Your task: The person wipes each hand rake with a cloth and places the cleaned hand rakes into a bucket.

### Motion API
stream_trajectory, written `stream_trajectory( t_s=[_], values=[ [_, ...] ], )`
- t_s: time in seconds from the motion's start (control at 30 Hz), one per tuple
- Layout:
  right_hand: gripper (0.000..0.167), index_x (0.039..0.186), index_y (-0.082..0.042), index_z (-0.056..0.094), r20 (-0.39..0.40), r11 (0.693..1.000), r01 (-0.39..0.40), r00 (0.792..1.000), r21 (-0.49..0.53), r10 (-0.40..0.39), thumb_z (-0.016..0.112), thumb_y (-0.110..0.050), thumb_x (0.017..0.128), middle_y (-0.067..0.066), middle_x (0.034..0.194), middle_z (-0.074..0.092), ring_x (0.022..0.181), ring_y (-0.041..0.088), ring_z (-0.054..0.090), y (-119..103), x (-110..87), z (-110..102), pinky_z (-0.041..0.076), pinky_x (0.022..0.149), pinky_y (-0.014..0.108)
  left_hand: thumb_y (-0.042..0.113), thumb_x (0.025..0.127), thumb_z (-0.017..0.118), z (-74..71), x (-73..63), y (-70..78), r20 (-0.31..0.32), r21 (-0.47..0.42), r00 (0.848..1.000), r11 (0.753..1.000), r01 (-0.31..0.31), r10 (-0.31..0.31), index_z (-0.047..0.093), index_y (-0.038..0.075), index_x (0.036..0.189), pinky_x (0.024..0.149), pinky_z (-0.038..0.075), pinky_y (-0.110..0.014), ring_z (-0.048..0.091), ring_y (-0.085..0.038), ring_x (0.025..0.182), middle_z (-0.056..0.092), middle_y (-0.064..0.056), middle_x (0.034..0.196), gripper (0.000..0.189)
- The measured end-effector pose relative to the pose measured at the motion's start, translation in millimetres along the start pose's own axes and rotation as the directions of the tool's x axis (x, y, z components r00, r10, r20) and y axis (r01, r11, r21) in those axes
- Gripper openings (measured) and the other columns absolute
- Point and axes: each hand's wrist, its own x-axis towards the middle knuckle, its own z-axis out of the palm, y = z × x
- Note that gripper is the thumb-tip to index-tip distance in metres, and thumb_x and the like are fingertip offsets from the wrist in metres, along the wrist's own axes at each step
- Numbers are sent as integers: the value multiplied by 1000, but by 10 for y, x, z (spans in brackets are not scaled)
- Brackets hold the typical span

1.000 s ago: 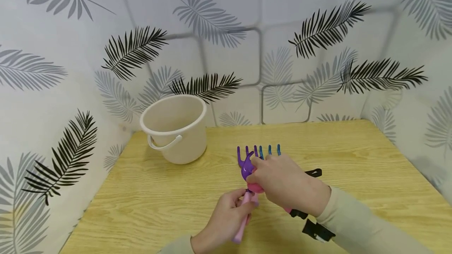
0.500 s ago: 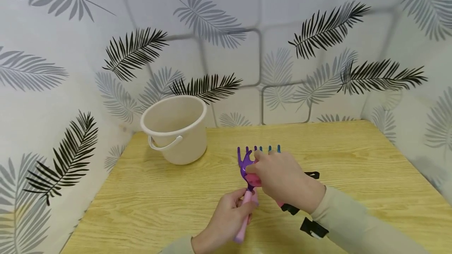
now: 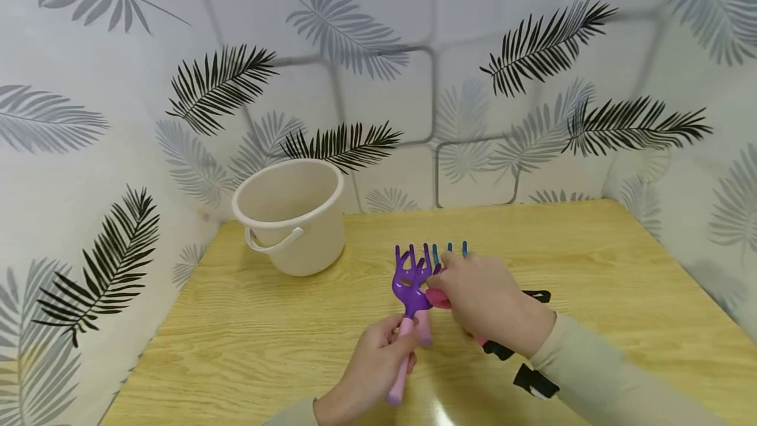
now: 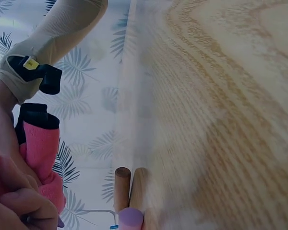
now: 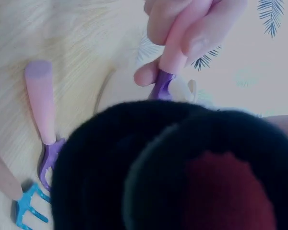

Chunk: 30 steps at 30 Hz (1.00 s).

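Observation:
My left hand (image 3: 375, 360) grips the pink handle (image 3: 400, 383) of a purple hand rake (image 3: 409, 294), whose pronged head points away from me. In the right wrist view, that handle (image 5: 185, 38) passes between the curled fingers. Beside the rake head, my right hand (image 3: 481, 301) holds a pink cloth (image 3: 437, 298) with black ends. The left wrist view shows this cloth (image 4: 41, 148) hanging as a pink roll with a black end. Dark fabric covers much of the right wrist view. Whether the cloth touches the prongs is hard to tell.
A second purple rake with a pink handle (image 3: 423, 331) lies on the table (image 3: 284, 340), partly hidden. Next to it lies a blue rake (image 5: 31, 206). Wooden handles (image 4: 122, 187) show in the left wrist view. A cream bucket (image 3: 307, 242) stands at the back left.
The held rake's purple head has come out to the left from behind my right hand and now shows more fully. My right hand has shifted slightly right with the pink cloth.

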Motion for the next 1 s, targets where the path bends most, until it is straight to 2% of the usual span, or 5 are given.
stream_trajectory(
  t_s=[0.2, 0.33, 0.57, 0.77, 1.0],
  values=[
    [29, 96, -31, 76, -97, 998, 42, 995, 48, -37, 78, -9, 76, 1, 87, 63, 53, 15, 47, -88, 4, -23, 35, 36, 24, 13, 98, 56, 4, 0, 15, 15, -32, 1000, 999, 0, 1, 57, -9, 131, 46, 40, -17, 50, -8, 52, 57, -1, 63, 39],
    [31, 99, -29, 77, -98, 993, 72, 993, 96, -62, 78, -8, 76, 1, 87, 63, 54, 14, 47, -128, 10, -38, 35, 37, 23, 12, 97, 56, 9, -5, 4, 25, -70, 1000, 997, 15, -13, 58, -9, 130, 46, 39, -17, 49, -7, 52, 57, 0, 63, 39],
    [32, 94, -30, 76, 0, 999, -31, 1000, 9, 31, 78, -5, 74, 1, 85, 59, 61, 19, 54, 19, 3, -8, 44, 40, 31, 16, 99, 58, -23, -19, 12, 23, -54, 1000, 999, -4, 5, 59, -9, 128, 46, 41, -17, 51, -8, 54, 57, -1, 65, 39],
    [23, 94, -25, 77, -56, 995, -84, 995, -62, 81, 82, -11, 77, 4, 85, 62, 61, 22, 56, 130, 20, 76, 51, 44, 36, 14, 99, 57, -8, -15, 21, 71, -73, 997, 997, 22, -17, 49, -9, 141, 46, 42, -18, 52, -9, 56, 59, -3, 67, 49],
    [15, 92, -21, 74, -153, 987, -129, 982, -94, 114, 80, -14, 81, 6, 83, 57, 60, 24, 54, 130, 18, 77, 47, 41, 36, 16, 99, 58, 0, 2, 20, 37, -81, 999, 997, 14, -12, 51, -8, 139, 46, 42, -19, 53, -9, 57, 58, -2, 66, 47]
  ],
)
